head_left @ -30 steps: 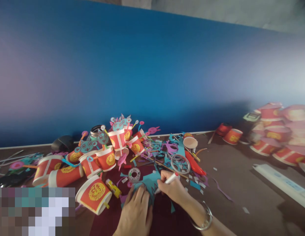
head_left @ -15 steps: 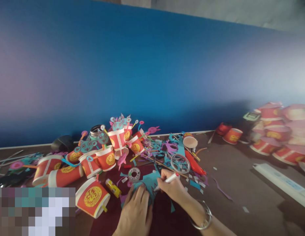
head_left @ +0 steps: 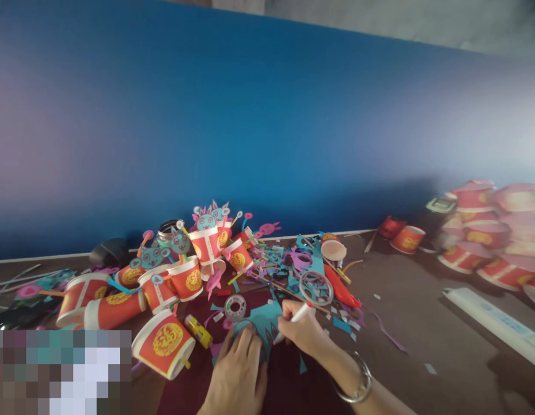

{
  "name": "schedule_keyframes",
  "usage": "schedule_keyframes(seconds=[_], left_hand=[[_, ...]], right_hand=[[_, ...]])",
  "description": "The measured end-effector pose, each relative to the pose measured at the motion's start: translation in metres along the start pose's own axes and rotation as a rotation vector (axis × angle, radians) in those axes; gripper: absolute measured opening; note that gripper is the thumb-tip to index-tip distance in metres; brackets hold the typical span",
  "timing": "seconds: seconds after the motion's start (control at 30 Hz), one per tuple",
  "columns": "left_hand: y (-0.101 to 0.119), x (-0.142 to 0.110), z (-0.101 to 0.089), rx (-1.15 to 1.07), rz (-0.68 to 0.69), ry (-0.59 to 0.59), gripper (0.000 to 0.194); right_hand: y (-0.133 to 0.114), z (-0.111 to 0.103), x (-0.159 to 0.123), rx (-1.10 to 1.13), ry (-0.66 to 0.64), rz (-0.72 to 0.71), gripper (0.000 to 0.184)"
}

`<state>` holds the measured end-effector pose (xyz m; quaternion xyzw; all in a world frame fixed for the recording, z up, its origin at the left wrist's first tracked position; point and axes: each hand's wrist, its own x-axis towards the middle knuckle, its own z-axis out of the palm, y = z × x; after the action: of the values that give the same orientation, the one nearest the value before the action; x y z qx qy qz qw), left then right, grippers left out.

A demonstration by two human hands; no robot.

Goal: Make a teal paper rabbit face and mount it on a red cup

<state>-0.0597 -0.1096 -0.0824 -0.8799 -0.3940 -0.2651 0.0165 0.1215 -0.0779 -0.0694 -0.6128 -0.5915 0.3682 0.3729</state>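
My left hand [head_left: 238,372] lies flat, fingers stretched out, pressing down a blue paper cut-out [head_left: 262,320] on a dark red sheet [head_left: 288,386]. My right hand [head_left: 302,331] is closed on a white marker pen [head_left: 295,317] whose tip touches the blue paper just right of my left fingers. A bracelet [head_left: 357,387] sits on my right wrist. A tape roll [head_left: 235,306] lies just beyond my left hand.
Red paper cups with gold emblems [head_left: 164,343] and paper animal faces pile up at the left. Paper scraps, a clear ring [head_left: 316,287] and an orange tool [head_left: 341,290] lie ahead. More cups [head_left: 487,230] are stacked at the right near a white bar [head_left: 496,325]. A blue wall [head_left: 267,132] rises behind.
My right hand has shifted the marker very slightly on the blue paper. My left hand has stayed in place.
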Motion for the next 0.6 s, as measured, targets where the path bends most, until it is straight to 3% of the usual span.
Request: schedule_keyframes(seconds=[0.6], left_hand=[[-0.0021,-0.0005,0.0011,-0.006,-0.005,-0.005,0.028]], right_hand=[[0.0010,0.0002,0.0000,0.006,0.008,-0.043,0.021]])
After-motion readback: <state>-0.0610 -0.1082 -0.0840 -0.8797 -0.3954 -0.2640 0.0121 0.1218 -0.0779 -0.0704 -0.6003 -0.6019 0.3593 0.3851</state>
